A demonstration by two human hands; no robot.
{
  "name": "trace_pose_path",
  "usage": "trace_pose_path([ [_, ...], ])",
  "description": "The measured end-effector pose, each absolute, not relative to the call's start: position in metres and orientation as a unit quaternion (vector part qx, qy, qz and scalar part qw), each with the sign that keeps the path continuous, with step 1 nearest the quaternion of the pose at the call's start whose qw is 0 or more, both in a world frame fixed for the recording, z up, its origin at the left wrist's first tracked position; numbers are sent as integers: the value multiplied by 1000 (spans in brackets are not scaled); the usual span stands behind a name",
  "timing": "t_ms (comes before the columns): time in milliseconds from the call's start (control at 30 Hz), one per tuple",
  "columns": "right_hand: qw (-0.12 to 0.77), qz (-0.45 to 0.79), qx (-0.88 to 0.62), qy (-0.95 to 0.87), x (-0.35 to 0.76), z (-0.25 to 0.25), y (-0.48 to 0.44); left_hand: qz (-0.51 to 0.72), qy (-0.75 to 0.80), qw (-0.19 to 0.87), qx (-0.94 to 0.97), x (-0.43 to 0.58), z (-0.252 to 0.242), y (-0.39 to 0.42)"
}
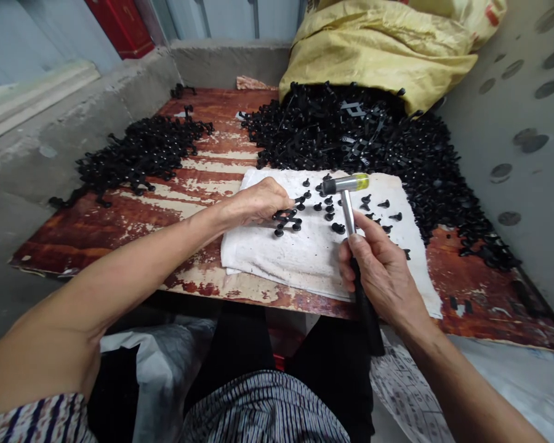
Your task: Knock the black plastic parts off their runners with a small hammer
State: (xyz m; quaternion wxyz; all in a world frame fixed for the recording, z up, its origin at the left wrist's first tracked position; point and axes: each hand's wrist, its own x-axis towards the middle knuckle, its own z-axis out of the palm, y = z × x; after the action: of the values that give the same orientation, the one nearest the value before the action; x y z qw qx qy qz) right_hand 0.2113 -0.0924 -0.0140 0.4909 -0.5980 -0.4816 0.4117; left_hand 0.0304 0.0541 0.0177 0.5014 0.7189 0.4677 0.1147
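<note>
My right hand (381,271) is closed round the black handle of a small hammer (348,206), whose metal head with a yellow tip hangs just above a white cloth (305,258). My left hand (258,202) rests on the cloth's left part, fingers pinched on a black plastic frame piece (287,220) lying flat there. Several small black caps (329,209) lie scattered on the cloth around the hammer head.
The cloth lies on a worn red wooden board (133,215). A big heap of black parts (373,147) spills from a yellow sack (378,49) at the back right; a smaller heap (138,154) lies at the back left. Grey concrete walls enclose the board.
</note>
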Motion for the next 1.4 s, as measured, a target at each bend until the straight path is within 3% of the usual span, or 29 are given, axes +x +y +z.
trace_pose_path([
  [133,418,285,-597,-623,215,-4,-88,104,502,465,721,37,30,47],
  [300,418,91,-594,-681,216,6,-82,124,481,500,710,37,30,44],
  [433,323,95,-575,-746,221,1,-76,122,502,491,701,37,30,41],
  [600,346,62,-596,-722,222,-6,-74,128,513,492,692,41,33,36],
  [833,303,87,-616,-722,222,-1,-71,118,535,461,698,40,36,36],
  [933,290,165,-627,-704,223,7,-67,108,516,460,714,36,34,36],
  [1067,401,312,-621,-597,220,12,-62,80,387,493,775,36,35,29],
  [1200,421,496,-569,-504,210,3,-66,70,273,443,851,35,37,18],
  [1400,567,483,-538,-395,198,-8,-76,191,436,286,831,16,32,5],
])
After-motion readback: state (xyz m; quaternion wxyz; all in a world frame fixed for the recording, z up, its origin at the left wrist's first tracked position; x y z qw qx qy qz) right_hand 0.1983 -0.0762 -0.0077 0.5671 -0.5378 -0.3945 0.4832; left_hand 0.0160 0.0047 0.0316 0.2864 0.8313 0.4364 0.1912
